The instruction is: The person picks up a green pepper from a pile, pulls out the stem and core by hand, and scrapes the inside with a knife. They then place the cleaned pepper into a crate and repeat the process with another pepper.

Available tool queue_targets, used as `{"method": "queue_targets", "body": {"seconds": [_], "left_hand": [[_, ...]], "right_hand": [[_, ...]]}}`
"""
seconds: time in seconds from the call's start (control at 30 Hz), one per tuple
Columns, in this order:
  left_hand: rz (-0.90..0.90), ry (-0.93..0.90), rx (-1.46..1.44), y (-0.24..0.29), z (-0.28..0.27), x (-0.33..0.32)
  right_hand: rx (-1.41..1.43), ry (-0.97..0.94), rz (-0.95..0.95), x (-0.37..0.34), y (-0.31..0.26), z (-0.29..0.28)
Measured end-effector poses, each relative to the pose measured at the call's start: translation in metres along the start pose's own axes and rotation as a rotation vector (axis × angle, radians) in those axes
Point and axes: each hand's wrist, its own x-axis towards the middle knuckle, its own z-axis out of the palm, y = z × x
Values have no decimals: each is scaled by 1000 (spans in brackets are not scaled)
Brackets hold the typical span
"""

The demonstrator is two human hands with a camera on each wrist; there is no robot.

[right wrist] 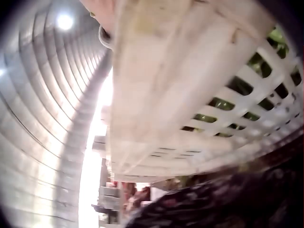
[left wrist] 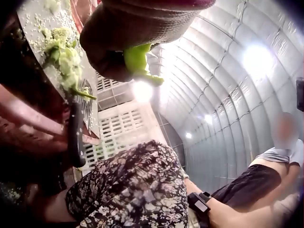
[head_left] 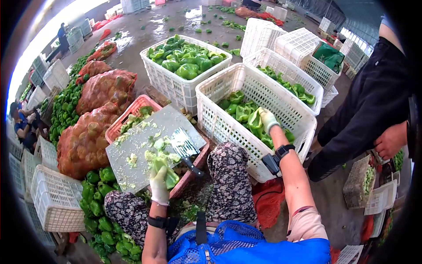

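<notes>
My gloved left hand (head_left: 159, 185) grips a piece of green bell pepper (head_left: 172, 177) over the near edge of a grey cutting board (head_left: 118, 158). In the left wrist view, pale green flesh (left wrist: 137, 59) pokes out below the glove. A cleaver (head_left: 183, 144) with a black handle lies on the board among pale pepper cores and scattered seeds, its handle past the edge. Reaching into a white crate (head_left: 220, 114), my gloved right hand (head_left: 267, 119) holds a pepper half (head_left: 255, 122) above other cut peppers. In the right wrist view the crate wall (right wrist: 161, 85) hides that hand.
Under the board sits a pink crate (head_left: 151, 104) with trimmings. Behind stands a white crate (head_left: 169, 81) heaped with peppers. Red net sacks (head_left: 88, 136) and loose peppers (head_left: 101, 198) lie at left. A person in dark trousers (head_left: 351, 114) stands at right.
</notes>
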Motion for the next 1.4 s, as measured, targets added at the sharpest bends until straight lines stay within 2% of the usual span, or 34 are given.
{"method": "queue_targets", "body": {"seconds": [0.03,0.07,0.13,0.17,0.2,0.23,0.27,0.33,0.37,0.4,0.47,0.5,0.57,0.6,0.67,0.7,0.8,0.83,0.87,0.93,0.97,1.0,1.07,1.13,1.17,1.27,1.3,1.33,1.37,1.4], "left_hand": [[-7,-35,-35,0,5,2],[-13,-61,-67,-3,7,6],[-51,-92,-113,-9,8,16],[-92,-107,-180,-9,11,18],[-32,-113,-159,-14,12,25],[-68,-156,-203,5,27,12],[-89,-196,-254,5,32,14],[-81,-266,-259,3,37,16],[-79,-285,-288,8,49,7],[-118,-209,-255,9,57,3],[-116,-342,-297,-8,49,6],[-168,-365,-266,-1,50,-2],[-73,-195,-215,-15,57,2],[-38,-101,-189,-21,58,-2],[-166,-33,-307,-22,64,2],[-182,-70,-382,-25,62,6],[-152,-94,-485,-13,64,-3],[-130,-95,-499,-9,68,-7],[-95,-105,-500,-13,70,-9],[25,-160,-287,-31,61,-2],[-47,-155,-392,-44,56,4],[-74,-147,-400,-44,58,4],[-145,-192,-392,-37,55,6],[-93,-215,-446,-29,62,6],[-71,-248,-379,-23,66,7],[-85,-337,-406,1,81,10],[67,-451,-281,-2,80,19],[90,-438,-285,7,85,23],[112,-423,-291,20,91,27],[136,-407,-300,33,96,25]], "right_hand": [[-441,124,46,-12,-14,0],[-463,189,142,-23,-29,-3],[-241,317,-133,-28,-48,0],[47,213,-182,-55,-82,5],[334,112,-210,-95,-122,3],[363,-40,-295,-134,-153,3],[389,-182,-378,-171,-175,6],[309,-449,-360,-228,-188,27],[252,-611,-211,-249,-188,44],[192,-765,-59,-265,-186,58],[46,-796,-53,-289,-183,80],[135,-803,-61,-289,-168,88],[307,-817,-76,-281,-141,104],[261,-793,-105,-288,-144,105],[173,-721,-182,-296,-159,108],[265,-761,-104,-290,-148,116],[-137,-461,-545,-286,-137,131],[-323,-478,-406,-295,-161,118],[-307,-451,-471,-292,-147,127],[-345,-453,-463,-291,-140,132],[-384,-455,-483,-291,-139,130],[-353,-514,-471,-289,-143,128],[-479,-653,-381,-283,-152,111],[-543,-835,-325,-275,-162,94],[-552,-882,-307,-271,-168,90],[-238,-1011,-324,-245,-160,80],[-87,-1047,-236,-243,-168,69],[42,-1083,-194,-236,-172,62],[44,-1016,-221,-226,-180,51],[-45,-853,-395,-209,-179,44]]}}
